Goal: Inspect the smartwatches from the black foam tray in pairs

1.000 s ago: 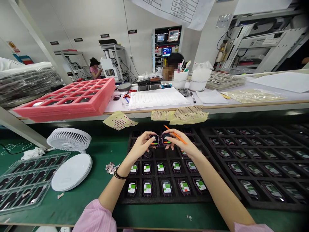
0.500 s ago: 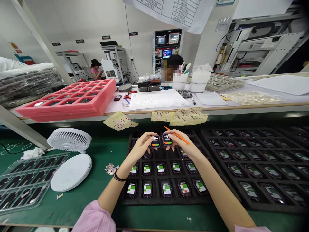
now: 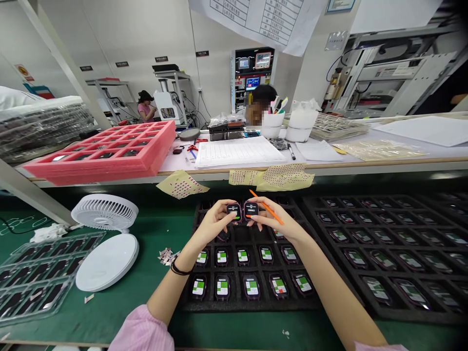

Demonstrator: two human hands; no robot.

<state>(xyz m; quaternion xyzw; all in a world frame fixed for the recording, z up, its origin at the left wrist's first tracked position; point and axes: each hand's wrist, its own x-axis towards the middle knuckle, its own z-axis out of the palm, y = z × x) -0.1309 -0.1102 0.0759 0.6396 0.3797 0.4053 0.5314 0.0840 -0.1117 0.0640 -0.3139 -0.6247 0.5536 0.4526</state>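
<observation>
Two smartwatch bodies without straps are held side by side above a black foam tray (image 3: pixel 256 236). My left hand (image 3: pixel 215 222) is closed around the left smartwatch (image 3: pixel 233 209), its thumb over the lower part of the lit screen. In my right hand (image 3: pixel 276 219) is the right smartwatch (image 3: pixel 251 208), the thumb at the bottom of its screen. An orange stick (image 3: pixel 266 206), like a thin pen, lies across the right hand, tucked between thumb and fingers. Below, several watches with green and white screens (image 3: pixel 252 286) sit in the tray's compartments.
A second black tray with watches (image 3: pixel 380 258) lies to the right. On the left stand a white fan (image 3: pixel 106 214) and clear plastic trays (image 3: pixel 47 273). A shelf ahead carries a pink foam tray (image 3: pixel 106 161) and paper sheets (image 3: pixel 237 152). Co-workers sit beyond.
Both thumbs have moved down on the lit screens. The two watches have shifted slightly left, and the orange and green bars are now partly covered.
</observation>
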